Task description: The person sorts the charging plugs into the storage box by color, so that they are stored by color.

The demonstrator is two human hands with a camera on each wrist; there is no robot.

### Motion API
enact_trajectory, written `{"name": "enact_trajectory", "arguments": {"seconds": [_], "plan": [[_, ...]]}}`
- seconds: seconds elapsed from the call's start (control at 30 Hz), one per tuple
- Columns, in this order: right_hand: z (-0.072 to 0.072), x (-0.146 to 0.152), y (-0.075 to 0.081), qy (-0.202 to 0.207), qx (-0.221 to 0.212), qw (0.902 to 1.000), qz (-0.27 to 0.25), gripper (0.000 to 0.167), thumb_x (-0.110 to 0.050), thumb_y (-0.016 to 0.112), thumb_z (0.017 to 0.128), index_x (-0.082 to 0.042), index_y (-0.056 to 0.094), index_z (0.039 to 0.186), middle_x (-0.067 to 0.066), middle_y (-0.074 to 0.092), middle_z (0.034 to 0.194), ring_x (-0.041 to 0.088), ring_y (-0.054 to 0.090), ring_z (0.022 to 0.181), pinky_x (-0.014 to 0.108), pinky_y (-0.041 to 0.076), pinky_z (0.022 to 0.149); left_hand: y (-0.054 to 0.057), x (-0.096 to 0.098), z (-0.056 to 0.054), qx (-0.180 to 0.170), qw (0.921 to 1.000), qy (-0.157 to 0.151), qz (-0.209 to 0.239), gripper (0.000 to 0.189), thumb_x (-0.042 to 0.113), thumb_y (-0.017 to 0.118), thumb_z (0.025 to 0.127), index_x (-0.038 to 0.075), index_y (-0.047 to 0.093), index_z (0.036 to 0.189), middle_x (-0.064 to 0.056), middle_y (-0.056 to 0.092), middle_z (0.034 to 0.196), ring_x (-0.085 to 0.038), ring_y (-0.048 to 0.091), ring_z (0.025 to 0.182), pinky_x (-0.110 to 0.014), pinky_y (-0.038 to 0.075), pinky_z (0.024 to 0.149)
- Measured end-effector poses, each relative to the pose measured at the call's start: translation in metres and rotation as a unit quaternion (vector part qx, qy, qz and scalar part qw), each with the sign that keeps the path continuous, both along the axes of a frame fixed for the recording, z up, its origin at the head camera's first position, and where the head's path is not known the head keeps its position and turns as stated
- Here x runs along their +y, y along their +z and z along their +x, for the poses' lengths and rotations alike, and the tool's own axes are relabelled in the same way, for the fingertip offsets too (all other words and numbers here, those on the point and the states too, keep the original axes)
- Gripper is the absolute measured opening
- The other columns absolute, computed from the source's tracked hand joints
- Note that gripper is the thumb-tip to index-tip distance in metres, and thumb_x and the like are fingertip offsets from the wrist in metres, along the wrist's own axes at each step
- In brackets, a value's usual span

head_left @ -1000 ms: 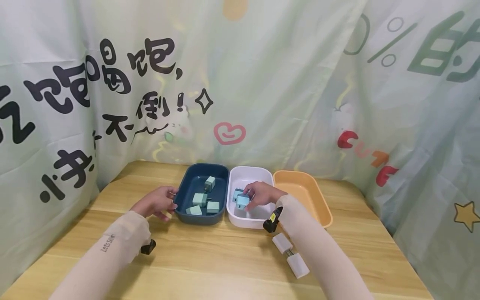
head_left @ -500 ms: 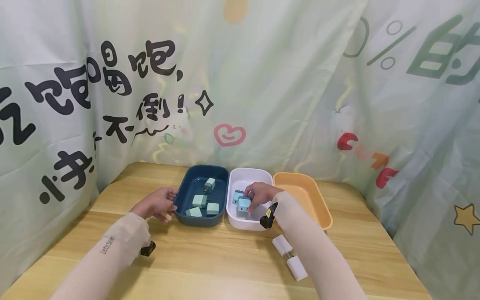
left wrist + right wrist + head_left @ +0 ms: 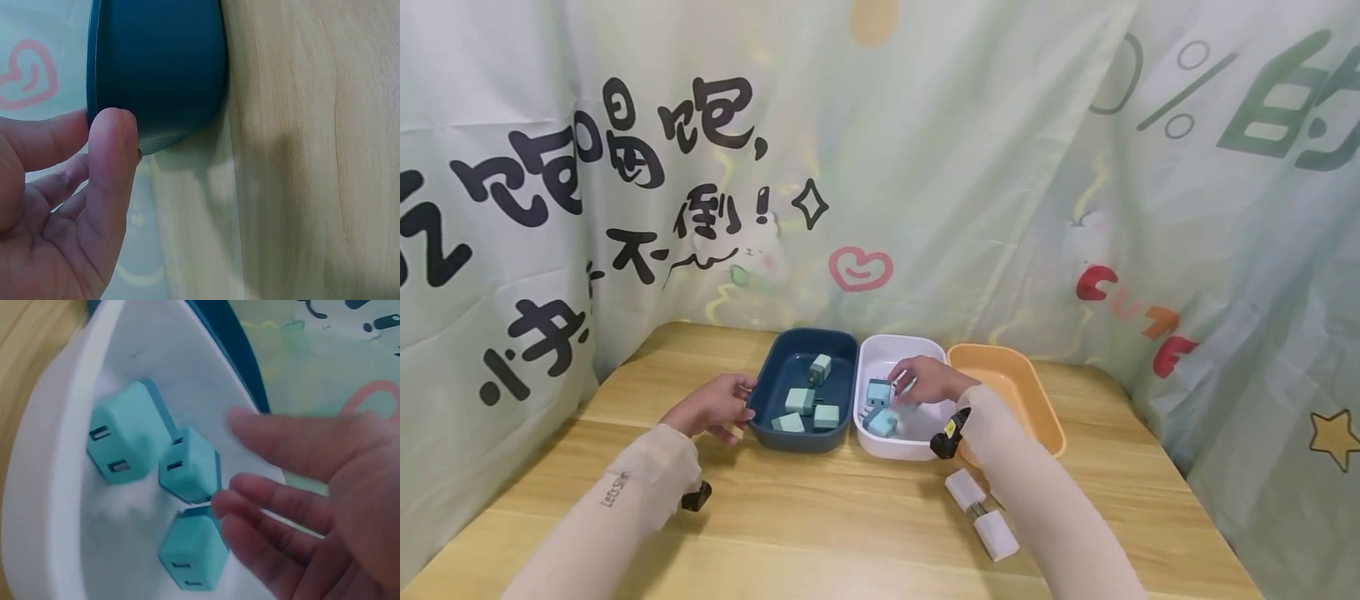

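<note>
My left hand [image 3: 715,407] grips the near left rim of the dark blue tray [image 3: 765,429] with thumb and index finger; the left wrist view shows the thumb [image 3: 111,150] against the tray's wall. Several pale green plug chargers [image 3: 799,402] lie in that tray. Over the white tray [image 3: 891,446], my right hand [image 3: 928,380] has its fingers apart with nothing between them. In the right wrist view, three light blue USB chargers lie in the white tray: a nearer one [image 3: 128,434], a middle one [image 3: 190,465] beside the fingertips, and a lower one [image 3: 195,550].
An orange tray [image 3: 1047,417] stands at the right of the row, partly behind the right forearm. Two white chargers [image 3: 964,490] lie on the wooden table [image 3: 820,525], prongs toward each other. Printed curtains [image 3: 955,167] hang behind and at both sides.
My right hand has let go of a light blue charger, which now lies tilted near the front of the white tray. The hand has moved slightly back and right. My left hand stays put.
</note>
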State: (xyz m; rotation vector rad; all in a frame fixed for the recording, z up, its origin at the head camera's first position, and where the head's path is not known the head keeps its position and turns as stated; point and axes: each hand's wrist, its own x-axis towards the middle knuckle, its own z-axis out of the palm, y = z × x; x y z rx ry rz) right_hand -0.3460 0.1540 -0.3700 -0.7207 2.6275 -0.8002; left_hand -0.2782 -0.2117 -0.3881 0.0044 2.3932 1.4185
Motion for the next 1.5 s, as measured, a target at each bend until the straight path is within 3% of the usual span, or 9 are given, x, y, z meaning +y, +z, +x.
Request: {"name": "enact_trajectory", "arguments": {"seconds": [0.33, 0.47, 0.57, 0.73, 0.87, 1.0, 1.23, 1.37, 1.5], "plan": [[0.037, 0.036, 0.008, -0.054, 0.010, 0.9912, -0.120, 0.042, -0.014, 0.068, 0.090, -0.004, 0.055, 0.129, 0.018, 0.061, 0.121, 0.031, 0.061, 0.106, 0.044, 0.052, 0.089, 0.002, -0.002, 0.001, 0.000, 1.0000, -0.004, 0.000, 0.059, -0.009, 0.054, 0.092, -0.006, 0.029, 0.146, -0.033, 0.040, 0.136, -0.034, 0.061, 0.086, -0.043, 0.058, 0.059], [0.053, 0.061, 0.006, -0.012, -0.031, 0.9802, -0.195, 0.045, -0.012, 0.065, 0.092, -0.001, 0.051, 0.133, 0.026, 0.057, 0.125, 0.038, 0.058, 0.111, 0.040, 0.053, 0.089, 0.000, -0.002, 0.000, 0.004, 1.0000, -0.007, 0.003, 0.058, -0.010, 0.054, 0.092, -0.006, 0.030, 0.144, -0.032, 0.042, 0.134, -0.033, 0.061, 0.084, -0.043, 0.058, 0.059], [0.063, 0.080, 0.003, 0.029, -0.078, 0.9648, -0.249, 0.048, -0.009, 0.062, 0.093, 0.005, 0.046, 0.136, 0.030, 0.054, 0.127, 0.042, 0.057, 0.111, 0.038, 0.053, 0.089, 0.000, -0.001, -0.002, 0.005, 1.0000, -0.006, 0.006, 0.058, -0.010, 0.055, 0.091, -0.006, 0.031, 0.144, -0.031, 0.043, 0.132, -0.033, 0.060, 0.083, -0.042, 0.058, 0.058], [0.081, 0.108, -0.002, 0.071, -0.110, 0.9432, -0.305, 0.047, -0.005, 0.059, 0.094, 0.013, 0.041, 0.134, 0.032, 0.054, 0.123, 0.036, 0.062, 0.104, 0.034, 0.053, 0.088, -0.001, -0.001, -0.002, 0.000, 0.9999, -0.007, 0.010, 0.059, -0.009, 0.055, 0.091, -0.006, 0.031, 0.144, -0.032, 0.043, 0.133, -0.031, 0.061, 0.083, -0.043, 0.058, 0.059], [0.096, 0.130, -0.010, 0.103, -0.115, 0.9306, -0.332, 0.043, 0.003, 0.053, 0.095, 0.018, 0.037, 0.132, 0.035, 0.053, 0.121, 0.030, 0.063, 0.102, 0.034, 0.054, 0.088, -0.002, -0.001, -0.001, 0.000, 1.0000, -0.007, 0.005, 0.059, -0.009, 0.055, 0.092, -0.006, 0.030, 0.145, -0.032, 0.040, 0.136, -0.030, 0.061, 0.082, -0.043, 0.058, 0.059], [0.109, 0.154, -0.017, 0.129, -0.130, 0.9193, -0.348, 0.036, 0.006, 0.048, 0.096, 0.016, 0.041, 0.130, 0.022, 0.058, 0.123, 0.026, 0.064, 0.103, 0.033, 0.053, 0.089, -0.001, -0.002, -0.001, 0.001, 1.0000, -0.006, 0.002, 0.058, -0.009, 0.054, 0.092, -0.006, 0.030, 0.145, -0.033, 0.039, 0.137, -0.031, 0.061, 0.083, -0.042, 0.058, 0.059], [0.120, 0.194, -0.038, 0.193, -0.224, 0.8763, -0.381, 0.035, 0.013, 0.042, 0.096, 0.016, 0.043, 0.131, 0.021, 0.057, 0.128, 0.025, 0.062, 0.106, 0.033, 0.052, 0.090, 0.002, -0.001, 0.000, -0.003, 1.0000, -0.007, 0.001, 0.060, -0.009, 0.054, 0.092, -0.005, 0.028, 0.146, -0.033, 0.038, 0.137, -0.033, 0.061, 0.085, -0.042, 0.058, 0.059], [0.126, 0.206, -0.050, 0.189, -0.242, 0.8694, -0.387, 0.037, 0.015, 0.042, 0.095, 0.018, 0.039, 0.132, 0.022, 0.054, 0.134, 0.029, 0.061, 0.109, 0.037, 0.052, 0.090, 0.003, -0.001, -0.001, -0.005, 1.0000, -0.004, 0.003, 0.061, -0.009, 0.054, 0.093, -0.005, 0.027, 0.147, -0.033, 0.038, 0.138, -0.034, 0.061, 0.086, -0.042, 0.058, 0.059], [0.132, 0.211, -0.060, 0.162, -0.255, 0.8736, -0.381, 0.042, 0.017, 0.044, 0.093, 0.019, 0.035, 0.134, 0.013, 0.052, 0.139, 0.027, 0.061, 0.109, 0.035, 0.054, 0.087, 0.003, -0.001, 0.000, -0.007, 0.9999, -0.009, 0.003, 0.061, -0.009, 0.054, 0.092, -0.006, 0.026, 0.147, -0.033, 0.037, 0.138, -0.034, 0.061, 0.086, -0.043, 0.058, 0.060]]}}
